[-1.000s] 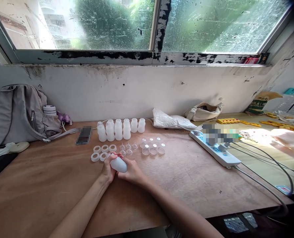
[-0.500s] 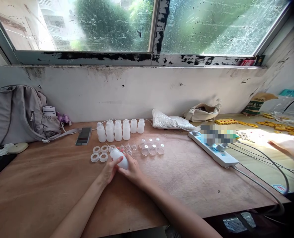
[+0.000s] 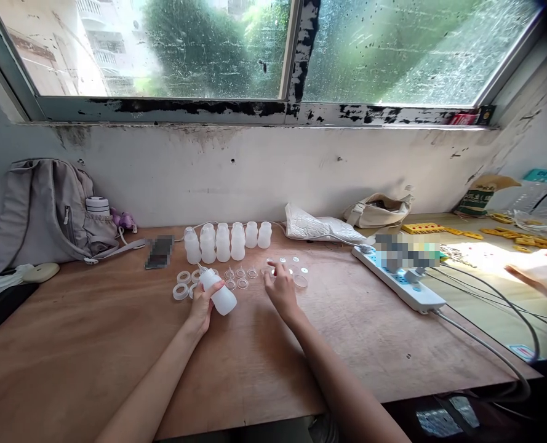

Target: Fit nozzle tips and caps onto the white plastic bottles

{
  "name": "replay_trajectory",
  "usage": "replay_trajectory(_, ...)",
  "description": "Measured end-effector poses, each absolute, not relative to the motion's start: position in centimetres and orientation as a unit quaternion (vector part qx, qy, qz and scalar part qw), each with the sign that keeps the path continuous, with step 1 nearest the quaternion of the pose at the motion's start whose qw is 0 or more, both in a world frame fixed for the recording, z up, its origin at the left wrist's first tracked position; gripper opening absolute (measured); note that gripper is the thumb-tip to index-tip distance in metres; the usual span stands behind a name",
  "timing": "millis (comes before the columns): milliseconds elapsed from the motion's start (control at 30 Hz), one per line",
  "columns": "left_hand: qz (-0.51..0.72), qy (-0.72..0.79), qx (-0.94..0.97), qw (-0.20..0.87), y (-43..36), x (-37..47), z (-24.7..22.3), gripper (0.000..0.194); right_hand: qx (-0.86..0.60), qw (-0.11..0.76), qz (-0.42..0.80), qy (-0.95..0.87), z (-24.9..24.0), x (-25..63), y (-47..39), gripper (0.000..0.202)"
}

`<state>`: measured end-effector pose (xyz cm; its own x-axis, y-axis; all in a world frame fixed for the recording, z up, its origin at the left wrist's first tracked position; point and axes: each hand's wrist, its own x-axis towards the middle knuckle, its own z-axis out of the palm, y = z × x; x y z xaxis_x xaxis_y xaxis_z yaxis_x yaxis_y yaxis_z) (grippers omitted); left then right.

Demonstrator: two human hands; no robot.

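Left grip closed around a tilted, frosted-white plastic bottle, below frame centre. Right grip over clear, round plastic caps; hold cannot be determined. Steady bottle support and light rim pinching appear advisable.

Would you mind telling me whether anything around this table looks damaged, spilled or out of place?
The window frame looks worn: ragged black patches break up its surface. Dark stains also mark the wall just below it. No spill shows on the table, and the tilted bottle is simply gripped in the left hand.
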<state>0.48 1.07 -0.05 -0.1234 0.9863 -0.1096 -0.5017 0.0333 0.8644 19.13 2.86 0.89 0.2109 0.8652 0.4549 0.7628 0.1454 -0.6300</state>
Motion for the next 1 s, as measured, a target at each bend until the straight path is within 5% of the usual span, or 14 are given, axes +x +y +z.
replay_trajectory(300,0.624,0.406,0.34,0.575,0.8,0.4,-0.1,0.029,-0.711,0.326,0.082,-0.617,0.3,20.8,3.8,0.025)
replay_trajectory(500,0.592,0.474,0.478,0.443,1.2,0.1,-0.4,0.03,-0.66,0.328,0.133,-0.662,0.0,20.1,3.4,0.028)
replay_trajectory(633,0.567,0.484,0.572,0.343,1.0,0.1,-0.2,0.048,-0.607,0.417,0.193,-0.649,0.2,19.9,3.5,0.023)
replay_trajectory(800,0.502,0.478,0.653,0.304,0.3,0.4,0.7,0.044,-0.511,0.593,0.386,-0.488,1.2,19.4,3.4,0.038)
replay_trajectory(1000,0.465,0.461,0.704,0.274,0.2,0.7,0.5,0.048,-0.461,0.614,0.428,-0.477,1.3,18.9,3.1,0.036)
